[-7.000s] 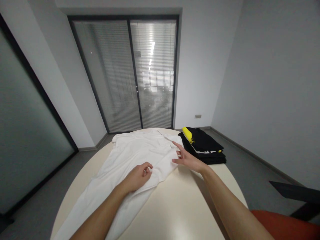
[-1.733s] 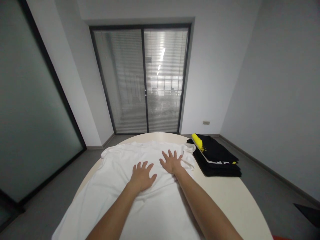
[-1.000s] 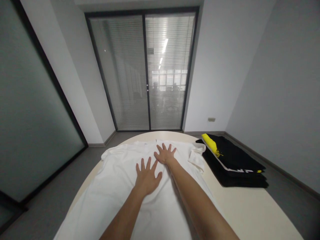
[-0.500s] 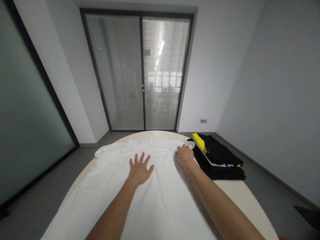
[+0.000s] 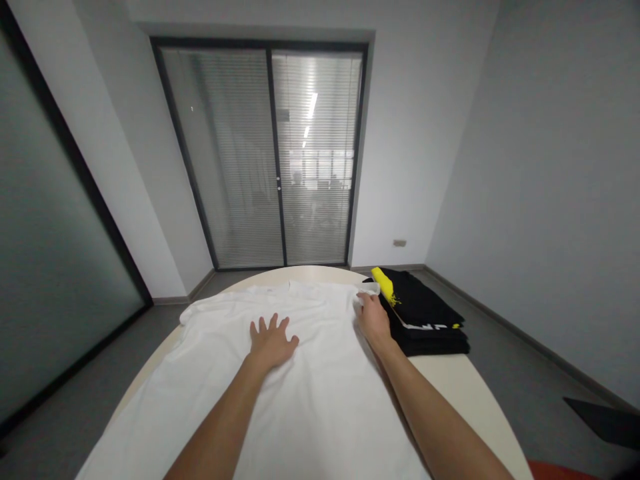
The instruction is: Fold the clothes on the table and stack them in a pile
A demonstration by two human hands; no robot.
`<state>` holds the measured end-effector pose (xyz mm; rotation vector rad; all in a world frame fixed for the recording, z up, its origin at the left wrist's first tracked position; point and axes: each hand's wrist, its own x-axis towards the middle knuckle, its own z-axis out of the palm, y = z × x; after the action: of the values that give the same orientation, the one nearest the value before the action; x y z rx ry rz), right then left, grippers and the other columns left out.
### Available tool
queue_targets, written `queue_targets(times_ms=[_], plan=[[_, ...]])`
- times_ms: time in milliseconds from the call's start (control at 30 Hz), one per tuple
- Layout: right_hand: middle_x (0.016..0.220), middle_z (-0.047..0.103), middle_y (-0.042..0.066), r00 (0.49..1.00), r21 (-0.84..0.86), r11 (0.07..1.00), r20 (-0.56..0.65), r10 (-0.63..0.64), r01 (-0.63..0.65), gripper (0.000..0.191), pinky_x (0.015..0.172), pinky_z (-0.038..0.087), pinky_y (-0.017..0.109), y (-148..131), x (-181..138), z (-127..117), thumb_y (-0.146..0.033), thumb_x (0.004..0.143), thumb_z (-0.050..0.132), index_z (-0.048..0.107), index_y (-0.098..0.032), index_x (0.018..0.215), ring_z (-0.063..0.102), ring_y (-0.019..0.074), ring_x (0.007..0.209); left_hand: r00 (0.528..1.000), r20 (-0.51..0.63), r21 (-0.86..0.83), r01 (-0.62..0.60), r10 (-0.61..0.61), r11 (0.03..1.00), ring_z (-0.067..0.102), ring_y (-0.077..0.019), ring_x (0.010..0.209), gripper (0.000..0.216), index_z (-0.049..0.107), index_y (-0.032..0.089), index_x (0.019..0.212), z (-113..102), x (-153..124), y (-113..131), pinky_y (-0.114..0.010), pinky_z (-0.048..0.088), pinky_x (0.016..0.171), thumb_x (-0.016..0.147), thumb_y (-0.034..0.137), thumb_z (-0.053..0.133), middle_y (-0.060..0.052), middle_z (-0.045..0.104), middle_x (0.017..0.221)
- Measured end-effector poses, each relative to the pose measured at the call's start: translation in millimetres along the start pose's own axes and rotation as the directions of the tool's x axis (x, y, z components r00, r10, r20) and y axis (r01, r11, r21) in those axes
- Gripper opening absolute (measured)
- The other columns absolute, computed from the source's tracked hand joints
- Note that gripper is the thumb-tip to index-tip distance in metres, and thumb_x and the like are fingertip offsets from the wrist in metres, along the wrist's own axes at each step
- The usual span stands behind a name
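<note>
A white T-shirt (image 5: 320, 393) lies spread over the round table, its surface lightly creased. My left hand (image 5: 273, 343) rests flat on the middle of the cloth, fingers spread. At the shirt's right edge, near the sleeve, my right hand (image 5: 374, 319) has its fingers curled and closed on the fabric. The fingertips of that hand are partly hidden. Just right of it sits a stack of folded black garments (image 5: 425, 300), with yellow and white prints showing on the upper one.
The cream tabletop (image 5: 450, 380) shows along the right side and the far rim. Beyond it stand a glass partition with blinds (image 5: 225, 167) and grey walls. A dark flat object (image 5: 605, 423) and something red (image 5: 555, 471) appear at the lower right.
My right hand has shifted slightly at the shirt's right edge, and the sleeve end there lies flatter. My left hand stays spread on the cloth. The whole view has turned a little.
</note>
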<state>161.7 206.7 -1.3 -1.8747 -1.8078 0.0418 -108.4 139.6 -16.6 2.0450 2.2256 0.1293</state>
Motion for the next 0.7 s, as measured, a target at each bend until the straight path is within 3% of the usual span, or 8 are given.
queue_targets(times_ms=[133, 200, 300, 400, 500, 567, 633, 700], plan=[[0.122, 0.062, 0.014, 0.994, 0.286, 0.958, -0.106, 0.039, -0.007, 0.042, 0.098, 0.045, 0.034, 5.9, 4.2, 8.8, -0.018, 0.090, 0.036, 0.063, -0.013, 0.122, 0.062, 0.0243, 0.108, 0.987, -0.157, -0.026, -0.035, 0.031, 0.999, 0.018, -0.0435, 0.149, 0.071, 0.038, 0.017, 0.153, 7.4, -5.0, 15.9, -0.060, 0.013, 0.118, 0.092, 0.054, 0.042, -0.016, 0.026, 0.163], [0.119, 0.063, 0.015, 0.986, 0.357, 0.934, -0.158, 0.056, 0.004, 0.042, 0.100, 0.044, 0.037, 6.0, 4.7, 10.6, -0.026, 0.089, 0.041, 0.062, -0.011, 0.122, 0.060, 0.0263, 0.109, 0.977, -0.165, -0.039, -0.144, 0.136, 0.989, 0.019, -0.0397, 0.150, 0.070, 0.032, 0.024, 0.156, 9.3, -10.2, 19.2, -0.058, 0.012, 0.119, 0.092, 0.050, 0.044, -0.010, 0.023, 0.164], [0.115, 0.064, 0.015, 0.975, 0.402, 0.914, -0.221, 0.030, 0.063, 0.039, 0.100, 0.045, 0.039, 4.0, 3.9, 7.9, -0.031, 0.089, 0.043, 0.063, -0.013, 0.117, 0.060, 0.0266, 0.107, 0.963, -0.111, -0.050, -0.251, 0.244, 0.967, 0.017, -0.0394, 0.150, 0.064, 0.036, 0.033, 0.153, 8.7, -15.4, 18.8, -0.058, 0.011, 0.120, 0.094, 0.055, 0.043, -0.005, 0.025, 0.164], [0.113, 0.064, 0.013, 0.961, 0.426, 0.886, -0.267, -0.071, 0.184, 0.034, 0.100, 0.045, 0.037, 0.2, 0.8, 2.1, -0.023, 0.088, 0.039, 0.063, -0.017, 0.111, 0.059, 0.0250, 0.111, 0.965, -0.076, -0.063, -0.255, 0.250, 0.965, 0.011, -0.0428, 0.150, 0.065, 0.039, 0.036, 0.152, 8.4, -15.2, 16.8, -0.062, 0.010, 0.118, 0.093, 0.062, 0.041, -0.006, 0.024, 0.164], [0.120, 0.062, 0.010, 0.937, 0.397, 0.851, -0.204, -0.282, 0.343, 0.036, 0.103, 0.044, 0.036, -7.1, -6.6, -1.9, -0.014, 0.085, 0.039, 0.064, -0.020, 0.110, 0.054, 0.0233, 0.123, 0.959, -0.077, -0.061, -0.278, 0.273, 0.959, 0.011, -0.0424, 0.150, 0.067, 0.036, 0.035, 0.153, 9.9, -13.0, 16.4, -0.062, 0.009, 0.119, 0.093, 0.063, 0.042, -0.007, 0.022, 0.165], [0.130, 0.059, 0.008, 0.869, 0.371, 0.793, -0.090, -0.487, 0.483, 0.046, 0.107, 0.041, 0.034, -13.6, -13.8, -2.8, -0.007, 0.082, 0.039, 0.064, -0.022, 0.117, 0.050, 0.0208, 0.130, 0.955, -0.085, -0.054, -0.289, 0.284, 0.956, 0.012, -0.0412, 0.151, 0.067, 0.036, 0.033, 0.154, 11.0, -12.2, 16.7, -0.060, 0.009, 0.119, 0.093, 0.061, 0.042, -0.008, 0.023, 0.164], [0.140, 0.054, 0.006, 0.748, 0.349, 0.710, 0.035, -0.662, 0.612, 0.057, 0.111, 0.037, 0.034, -20.0, -21.2, -3.0, -0.002, 0.079, 0.039, 0.060, -0.024, 0.128, 0.046, 0.0188, 0.134, 0.954, -0.095, -0.047, -0.288, 0.283, 0.956, 0.014, -0.0403, 0.151, 0.066, 0.037, 0.033, 0.153, 11.9, -12.0, 16.9, -0.059, 0.010, 0.120, 0.094, 0.060, 0.042, -0.009, 0.024, 0.164], [0.145, 0.052, 0.006, 0.667, 0.316, 0.669, 0.133, -0.733, 0.673, 0.063, 0.115, 0.033, 0.036, -25.2, -27.1, -3.7, -0.002, 0.079, 0.043, 0.054, -0.024, 0.137, 0.042, 0.0195, 0.138, 0.955, -0.095, -0.043, -0.286, 0.281, 0.957, 0.015, -0.0396, 0.151, 0.065, 0.037, 0.032, 0.153, 12.4, -11.8, 16.7, -0.058, 0.011, 0.120, 0.095, 0.059, 0.041, -0.008, 0.025, 0.164]])
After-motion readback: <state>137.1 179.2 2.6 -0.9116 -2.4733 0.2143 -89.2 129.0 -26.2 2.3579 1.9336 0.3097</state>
